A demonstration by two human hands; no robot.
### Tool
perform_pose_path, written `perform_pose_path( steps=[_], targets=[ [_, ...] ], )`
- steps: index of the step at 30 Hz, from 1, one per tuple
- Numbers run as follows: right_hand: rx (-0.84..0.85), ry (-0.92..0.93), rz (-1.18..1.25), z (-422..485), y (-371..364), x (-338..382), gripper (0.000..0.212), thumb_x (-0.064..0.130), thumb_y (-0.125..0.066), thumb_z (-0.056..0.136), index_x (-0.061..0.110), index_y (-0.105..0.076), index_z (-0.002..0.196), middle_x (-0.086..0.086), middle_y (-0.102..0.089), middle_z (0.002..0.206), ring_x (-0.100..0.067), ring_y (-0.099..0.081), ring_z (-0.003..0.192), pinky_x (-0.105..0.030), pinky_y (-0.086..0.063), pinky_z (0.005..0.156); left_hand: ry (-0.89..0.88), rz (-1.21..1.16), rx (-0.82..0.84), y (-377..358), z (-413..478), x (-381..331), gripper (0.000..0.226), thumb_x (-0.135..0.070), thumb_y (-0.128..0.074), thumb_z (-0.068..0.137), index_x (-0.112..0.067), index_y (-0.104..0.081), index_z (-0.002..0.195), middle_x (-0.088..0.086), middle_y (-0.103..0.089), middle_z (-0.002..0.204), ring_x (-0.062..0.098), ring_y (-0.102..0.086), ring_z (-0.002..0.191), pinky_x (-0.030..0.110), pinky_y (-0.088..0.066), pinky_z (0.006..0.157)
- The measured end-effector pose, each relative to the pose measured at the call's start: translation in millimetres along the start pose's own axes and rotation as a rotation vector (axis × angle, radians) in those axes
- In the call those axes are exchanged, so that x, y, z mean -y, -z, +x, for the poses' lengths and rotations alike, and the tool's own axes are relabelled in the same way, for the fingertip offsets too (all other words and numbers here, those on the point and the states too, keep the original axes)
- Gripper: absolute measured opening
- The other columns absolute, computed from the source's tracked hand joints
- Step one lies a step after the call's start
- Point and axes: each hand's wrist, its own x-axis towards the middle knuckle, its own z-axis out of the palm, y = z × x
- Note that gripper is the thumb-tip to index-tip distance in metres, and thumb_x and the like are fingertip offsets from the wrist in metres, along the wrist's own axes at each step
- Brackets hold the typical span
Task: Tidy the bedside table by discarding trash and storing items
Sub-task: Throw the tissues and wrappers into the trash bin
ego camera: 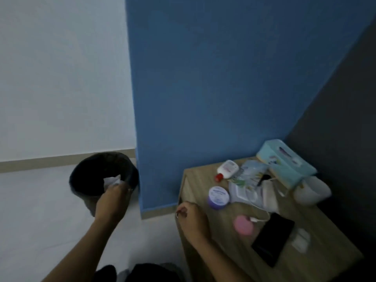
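My left hand (114,200) reaches over the black bin (81,180) on the floor and holds crumpled white paper (112,180) just inside its rim. At the left front edge of the wooden bedside table (317,259), my right hand (192,219) has its fingers curled in with nothing visible in them. On the table lie a purple-lidded jar (218,197), a white bottle with a red cap (226,169), a pink round thing (243,224), a black phone (272,238) and a white cable (259,219).
A pale blue tissue box (284,161) stands at the table's back corner beside a white cup (312,190). Wet-wipe packets (248,180) and small white papers (301,240) lie on the table. Blue wall behind; white floor to the left.
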Motion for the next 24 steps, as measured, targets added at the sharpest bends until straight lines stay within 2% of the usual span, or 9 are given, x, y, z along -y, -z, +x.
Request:
perform_pose_path(
  steps=[2,4,7,10,15,19,22,24],
  targets=[
    [-0.031,-0.030,0.006,-16,32,-25,0.016,0.018,-0.051,0.087,0.019,-0.065,0.095,-0.002,-0.069,0.100,-0.023,-0.064,0.094,-0.027,-0.047,0.074,-0.068,-0.073,0.059,-14,-15,-43,0.014,-0.015,-0.055,0.090,-0.008,-0.066,0.096,0.015,-0.069,0.096,0.034,-0.067,0.083,0.039,-0.054,0.070],
    [-0.052,-0.078,0.097,-19,60,-43,0.019,0.020,-0.053,0.087,0.019,-0.065,0.101,-0.004,-0.068,0.102,-0.024,-0.063,0.097,-0.026,-0.046,0.081,-0.097,-0.145,0.142,-30,-21,-81,0.021,-0.018,-0.056,0.090,-0.012,-0.064,0.108,0.010,-0.064,0.111,0.029,-0.064,0.097,0.038,-0.053,0.081],
    [-0.282,-0.117,0.108,-9,110,-74,0.016,0.028,-0.058,0.081,0.022,-0.067,0.093,-0.001,-0.071,0.097,-0.022,-0.065,0.094,-0.029,-0.048,0.078,-0.178,-0.209,0.203,-49,-16,-141,0.030,-0.022,-0.053,0.093,-0.015,-0.057,0.122,0.006,-0.055,0.126,0.026,-0.059,0.109,0.037,-0.050,0.088],
    [-0.412,-0.122,0.086,12,147,-98,0.017,0.020,-0.066,0.082,0.018,-0.067,0.099,-0.004,-0.071,0.101,-0.023,-0.063,0.097,-0.031,-0.049,0.079,-0.216,-0.235,0.224,-67,-2,-178,0.038,-0.026,-0.050,0.094,-0.015,-0.051,0.131,0.004,-0.045,0.140,0.027,-0.054,0.119,0.040,-0.049,0.092],
    [-0.487,-0.197,0.055,69,178,-118,0.033,0.029,-0.068,0.082,0.020,-0.061,0.113,-0.008,-0.063,0.114,-0.027,-0.059,0.104,-0.029,-0.044,0.074,-0.224,-0.158,0.242,-92,39,-202,0.049,-0.027,-0.044,0.097,-0.015,-0.036,0.143,0.006,-0.029,0.154,0.029,-0.040,0.134,0.042,-0.043,0.101],
    [-0.548,-0.245,0.114,124,186,-123,0.041,0.020,-0.069,0.080,0.010,-0.058,0.117,-0.017,-0.058,0.119,-0.035,-0.054,0.110,-0.036,-0.044,0.089,-0.244,-0.112,0.281,-116,67,-207,0.055,-0.028,-0.041,0.098,-0.015,-0.024,0.149,0.004,-0.020,0.158,0.026,-0.031,0.140,0.041,-0.038,0.106],
    [-0.533,-0.333,0.132,160,178,-134,0.045,0.021,-0.069,0.079,0.005,-0.057,0.119,-0.021,-0.058,0.120,-0.038,-0.053,0.113,-0.039,-0.044,0.095,-0.326,-0.060,0.290,-132,78,-209,0.053,-0.033,-0.038,0.099,-0.015,-0.025,0.148,0.003,-0.017,0.159,0.023,-0.023,0.144,0.039,-0.033,0.109],
    [-0.484,-0.402,0.029,173,167,-144,0.047,0.027,-0.066,0.080,0.004,-0.055,0.119,-0.023,-0.056,0.122,-0.039,-0.052,0.114,-0.041,-0.044,0.094,-0.359,-0.049,0.285,-140,80,-208,0.051,-0.035,-0.035,0.100,-0.015,-0.029,0.147,0.004,-0.020,0.158,0.021,-0.021,0.145,0.035,-0.028,0.113]
  ],
)
